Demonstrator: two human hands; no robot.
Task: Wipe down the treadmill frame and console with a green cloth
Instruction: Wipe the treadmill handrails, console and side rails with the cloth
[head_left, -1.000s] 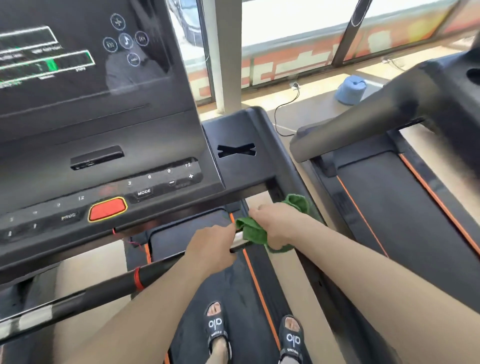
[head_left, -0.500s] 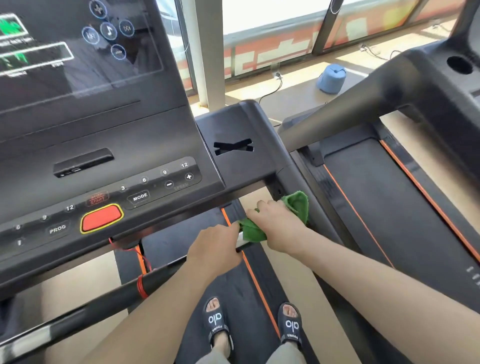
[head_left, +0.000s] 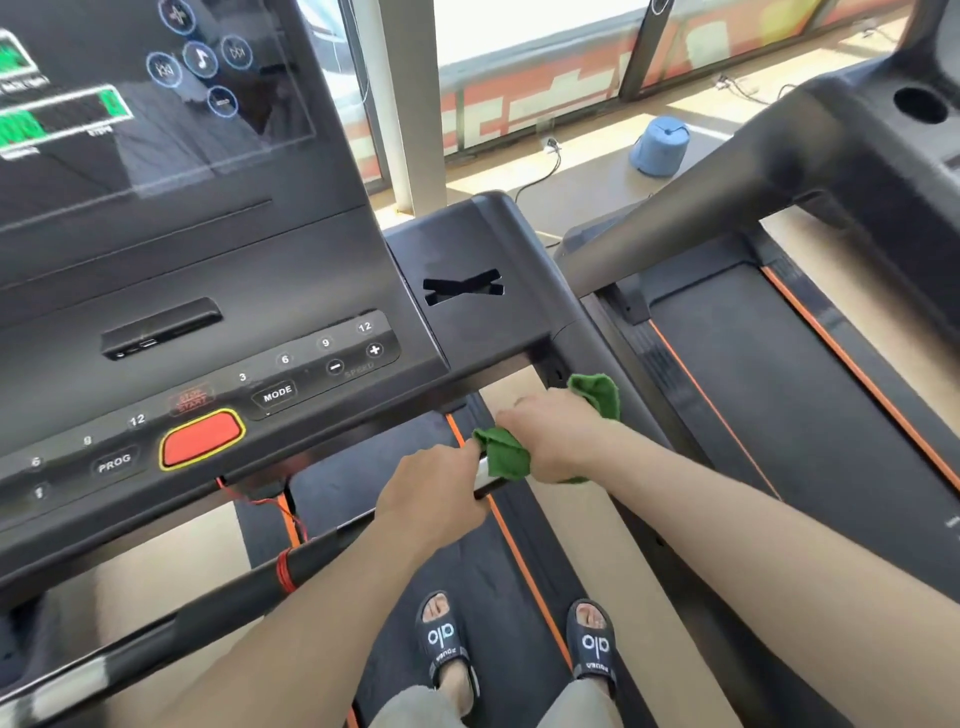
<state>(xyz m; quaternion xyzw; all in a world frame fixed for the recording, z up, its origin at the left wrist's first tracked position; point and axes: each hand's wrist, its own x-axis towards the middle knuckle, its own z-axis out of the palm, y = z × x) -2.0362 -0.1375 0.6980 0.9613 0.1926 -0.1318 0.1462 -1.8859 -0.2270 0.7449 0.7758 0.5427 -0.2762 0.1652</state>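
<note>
My right hand (head_left: 558, 441) grips the green cloth (head_left: 506, 457), wrapped round the right end of the treadmill's front handlebar (head_left: 322, 553), close to the right frame upright (head_left: 618, 374). A loose corner of the cloth sticks up behind the hand. My left hand (head_left: 434, 493) grips the same bar just left of the cloth. The dark console (head_left: 218, 322) with its lit screen, number keys and red stop button (head_left: 200, 441) rises above and to the left of both hands.
A second treadmill (head_left: 779, 395) stands close on the right, its handrail (head_left: 701, 197) angling over its belt. My feet in dark slides (head_left: 441, 644) stand on the belt below. A red cord (head_left: 283, 525) hangs under the console. A blue object (head_left: 660, 145) sits on the floor by the window.
My right hand with the cloth has slid a little to the right along the bar toward the upright. The left hand keeps its grip. The head view has tilted slightly.
</note>
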